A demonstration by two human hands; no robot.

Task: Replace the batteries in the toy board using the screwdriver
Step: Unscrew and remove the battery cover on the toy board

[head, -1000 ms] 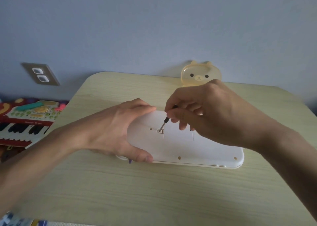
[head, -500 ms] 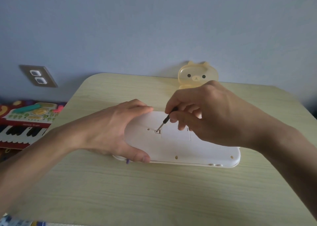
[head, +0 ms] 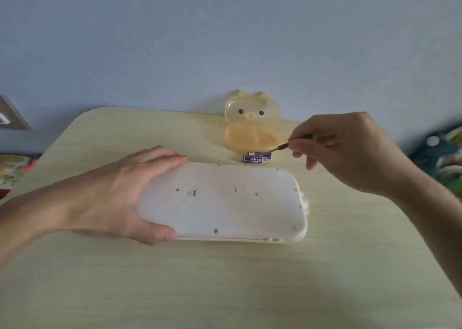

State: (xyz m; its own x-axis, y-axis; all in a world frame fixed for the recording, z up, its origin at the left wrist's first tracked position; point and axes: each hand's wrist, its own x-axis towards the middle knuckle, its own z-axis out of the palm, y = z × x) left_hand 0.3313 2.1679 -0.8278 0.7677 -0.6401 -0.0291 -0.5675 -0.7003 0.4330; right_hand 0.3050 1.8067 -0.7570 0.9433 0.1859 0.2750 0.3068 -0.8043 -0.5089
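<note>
The white toy board (head: 225, 203) lies face down on the pale wooden table (head: 225, 278), its screw hole (head: 191, 193) uncovered near the middle left. My left hand (head: 120, 193) grips the board's left end, fingers over the far edge and thumb on the near edge. My right hand (head: 345, 148) is raised behind the board's right end and pinches a small dark screwdriver (head: 287, 145), tip pointing left. Two blue-and-white batteries (head: 257, 157) lie just behind the board, under the screwdriver tip.
A translucent yellow bear-shaped case (head: 251, 126) stands open at the table's far edge against the blue wall. A wall socket (head: 10, 116) is at far left, a colourful toy (head: 12, 173) below it, and green-blue items (head: 445, 153) at right.
My right hand lifted the screwdriver off the board's screw and moved it back and to the right, over the batteries. The left hand keeps its hold on the board.
</note>
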